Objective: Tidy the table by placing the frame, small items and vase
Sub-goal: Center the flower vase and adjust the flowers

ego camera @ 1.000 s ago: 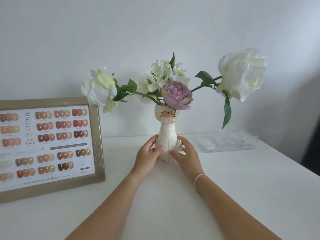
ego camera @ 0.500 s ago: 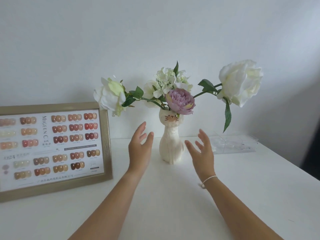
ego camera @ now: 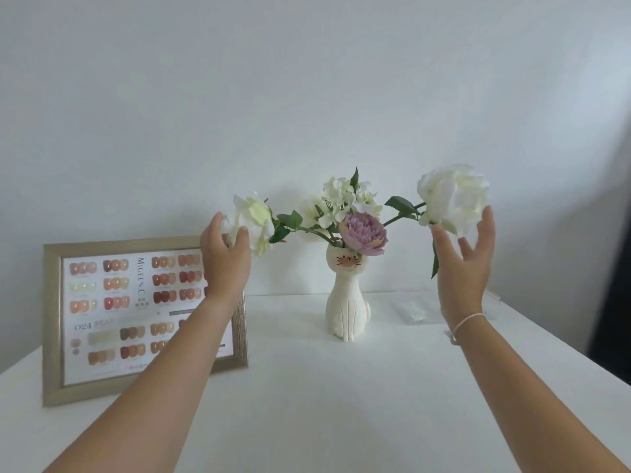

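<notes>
Bare forearms, thin white wristband

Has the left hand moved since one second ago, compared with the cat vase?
Yes. The left hand left the base of the cat vase and rose up and leftward to the left white flower.

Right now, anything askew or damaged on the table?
Nothing stands out. The cat vase stands upright, the frame is propped upright and intact, nothing has spilled. Both hands are up at the outer white blooms.

Single head cam, looks fwd/down over table, close to wall.
</notes>
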`<state>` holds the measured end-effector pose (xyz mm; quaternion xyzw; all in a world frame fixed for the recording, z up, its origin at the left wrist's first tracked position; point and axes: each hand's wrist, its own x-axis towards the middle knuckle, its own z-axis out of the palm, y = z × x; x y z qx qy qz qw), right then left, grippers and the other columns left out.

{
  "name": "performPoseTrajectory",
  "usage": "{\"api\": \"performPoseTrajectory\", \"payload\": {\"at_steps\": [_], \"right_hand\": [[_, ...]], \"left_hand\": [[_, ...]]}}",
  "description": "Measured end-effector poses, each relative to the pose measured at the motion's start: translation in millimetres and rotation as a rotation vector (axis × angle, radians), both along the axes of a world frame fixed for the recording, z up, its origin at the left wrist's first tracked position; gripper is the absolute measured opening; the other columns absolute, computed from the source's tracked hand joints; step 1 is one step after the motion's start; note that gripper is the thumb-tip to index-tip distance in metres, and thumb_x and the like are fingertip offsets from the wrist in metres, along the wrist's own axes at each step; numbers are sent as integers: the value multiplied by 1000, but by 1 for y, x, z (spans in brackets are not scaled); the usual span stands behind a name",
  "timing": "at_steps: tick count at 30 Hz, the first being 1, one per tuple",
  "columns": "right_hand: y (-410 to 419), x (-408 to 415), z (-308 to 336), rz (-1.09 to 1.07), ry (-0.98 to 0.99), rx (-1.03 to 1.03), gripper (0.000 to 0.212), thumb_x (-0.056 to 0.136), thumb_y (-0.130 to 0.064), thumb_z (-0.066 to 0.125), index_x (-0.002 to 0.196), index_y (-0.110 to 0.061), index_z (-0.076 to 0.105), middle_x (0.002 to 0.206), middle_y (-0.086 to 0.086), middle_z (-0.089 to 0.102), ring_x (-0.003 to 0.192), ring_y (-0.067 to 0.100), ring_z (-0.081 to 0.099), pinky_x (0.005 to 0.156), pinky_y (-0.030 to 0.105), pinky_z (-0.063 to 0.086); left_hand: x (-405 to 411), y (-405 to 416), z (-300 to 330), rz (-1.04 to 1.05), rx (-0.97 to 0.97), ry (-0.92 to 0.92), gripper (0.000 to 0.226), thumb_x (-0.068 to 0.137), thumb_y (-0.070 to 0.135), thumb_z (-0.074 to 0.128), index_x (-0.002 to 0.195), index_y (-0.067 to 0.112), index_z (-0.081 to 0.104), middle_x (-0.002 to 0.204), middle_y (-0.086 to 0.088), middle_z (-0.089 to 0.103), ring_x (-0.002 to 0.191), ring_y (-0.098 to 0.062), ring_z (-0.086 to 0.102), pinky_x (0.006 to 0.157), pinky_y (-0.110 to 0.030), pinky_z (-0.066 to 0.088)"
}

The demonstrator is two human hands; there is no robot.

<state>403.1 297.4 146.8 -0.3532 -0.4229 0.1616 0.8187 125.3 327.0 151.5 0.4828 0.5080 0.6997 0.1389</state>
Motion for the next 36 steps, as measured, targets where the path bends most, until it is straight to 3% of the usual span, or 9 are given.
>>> {"api": "performPoseTrajectory", "payload": {"at_steps": [2,6,11,17,21,24,29,33,36], "right_hand": [[3,-2,6,-5,-52,-14,61,83,-31,63,135,-40,34,136,-19,37,127,11,41,94,12,38],[11,-1,13,-37,-110,-91,54,85,-30,60,135,-31,39,136,-13,43,121,9,46,98,22,38],[21,2,20,-82,-214,-155,49,86,-27,58,132,-22,44,126,-7,49,117,12,48,96,22,36],[29,-7,19,-40,-441,-245,45,86,-28,58,129,-21,48,130,1,53,113,16,51,98,29,41],[34,-14,14,24,-578,-288,45,87,-24,57,130,-18,47,135,0,49,120,16,46,102,26,36],[35,-13,13,15,-584,-293,41,87,-25,57,128,-19,50,131,-3,51,118,15,47,99,25,37],[34,-5,18,-94,-482,-212,37,86,-22,56,122,-23,53,125,-6,45,101,16,51,84,21,39],[37,-6,20,-53,-600,-267,42,88,-22,54,129,-18,49,140,0,40,122,20,44,106,36,37],[39,-8,18,-24,-649,-317,45,89,-26,53,131,-14,47,145,2,37,130,20,38,111,37,31]], "left_hand": [[0,2,4,-63,-67,35,53,91,29,45,142,22,29,146,-6,38,130,-22,40,108,-37,34],[8,3,8,-136,-67,97,51,92,28,43,142,21,31,151,1,33,138,-17,30,99,-23,22],[23,6,17,-210,-32,181,46,93,28,44,138,20,39,147,1,39,135,-14,35,100,-22,25],[44,9,17,-308,-37,266,46,94,26,44,139,17,37,148,1,38,134,-12,36,102,-20,25],[53,10,17,-330,-26,299,46,94,23,43,139,15,37,149,1,36,136,-13,33,108,-24,25],[55,10,19,-313,-7,342,44,94,23,43,138,15,40,148,2,37,135,-14,34,110,-29,27],[54,10,16,-296,22,336,45,94,20,43,139,14,37,149,1,36,136,-13,34,105,-21,25],[58,10,14,-299,29,358,44,94,19,43,138,13,39,147,2,38,135,-14,35,104,-21,26],[59,10,14,-311,18,355,45,94,20,43,138,15,38,147,3,38,134,-13,35,103,-21,26]]}}
